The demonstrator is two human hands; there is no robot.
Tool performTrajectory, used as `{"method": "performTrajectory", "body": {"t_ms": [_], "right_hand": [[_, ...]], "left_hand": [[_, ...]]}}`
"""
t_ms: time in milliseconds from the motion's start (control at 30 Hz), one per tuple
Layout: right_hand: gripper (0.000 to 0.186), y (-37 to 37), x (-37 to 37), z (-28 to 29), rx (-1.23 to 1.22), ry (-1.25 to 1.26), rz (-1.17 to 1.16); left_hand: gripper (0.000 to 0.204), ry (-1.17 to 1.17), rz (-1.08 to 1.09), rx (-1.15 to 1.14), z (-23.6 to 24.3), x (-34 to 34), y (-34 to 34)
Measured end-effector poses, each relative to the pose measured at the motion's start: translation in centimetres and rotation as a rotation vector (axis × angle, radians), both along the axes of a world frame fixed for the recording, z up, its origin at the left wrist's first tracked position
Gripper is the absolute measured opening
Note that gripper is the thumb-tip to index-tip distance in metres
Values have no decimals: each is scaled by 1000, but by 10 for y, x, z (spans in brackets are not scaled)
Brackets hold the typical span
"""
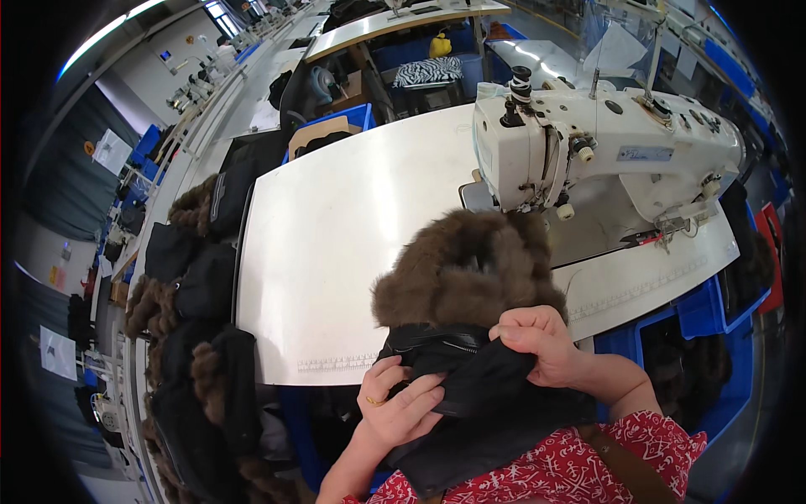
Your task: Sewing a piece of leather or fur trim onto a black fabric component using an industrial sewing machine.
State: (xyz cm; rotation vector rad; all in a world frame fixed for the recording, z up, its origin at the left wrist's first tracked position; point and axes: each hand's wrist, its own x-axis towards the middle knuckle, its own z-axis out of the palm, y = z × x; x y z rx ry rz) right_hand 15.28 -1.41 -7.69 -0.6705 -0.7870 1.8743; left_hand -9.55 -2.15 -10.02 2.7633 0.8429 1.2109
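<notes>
A black cloth piece with a zipper and a thick brown fur trim [470, 269] lies over the front edge of the white sewing table and hangs into my lap. My right hand [541, 344] pinches the black fabric [487, 386] between thumb and fingers at its right side. On the left side my left hand [399, 403], with a ring on one finger, has its fingers curled on the same fabric; part of the cloth tucks under them. The fur's far end reaches the needle area of the white sewing machine [604, 151]; the needle itself is hidden.
Black pieces with brown fur [201, 361] are heaped along the table's left side. A blue bin [739, 378] with dark fur pieces stands at the lower right. Ruler markings [336, 363] run along the white tabletop's [327, 244] front edge. A red-handled tool [642, 239] lies beneath the machine arm.
</notes>
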Motion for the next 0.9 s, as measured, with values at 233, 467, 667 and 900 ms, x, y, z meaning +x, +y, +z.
{"method": "performTrajectory", "body": {"t_ms": [233,467,667,900], "right_hand": [[25,16,25,41,1078,-897,380],[16,-7,20,38,1564,-1211,75],[16,1,14,5,1798,-953,-545],[40,-1,-6,-38,1489,-825,-788]], "left_hand": [[36,101,43,-81,13,6,7],[31,-72,-13,-144,28,10,6],[43,50,-19,-236,45,19,-1],[36,116,227,254,15,11,-10]]}}
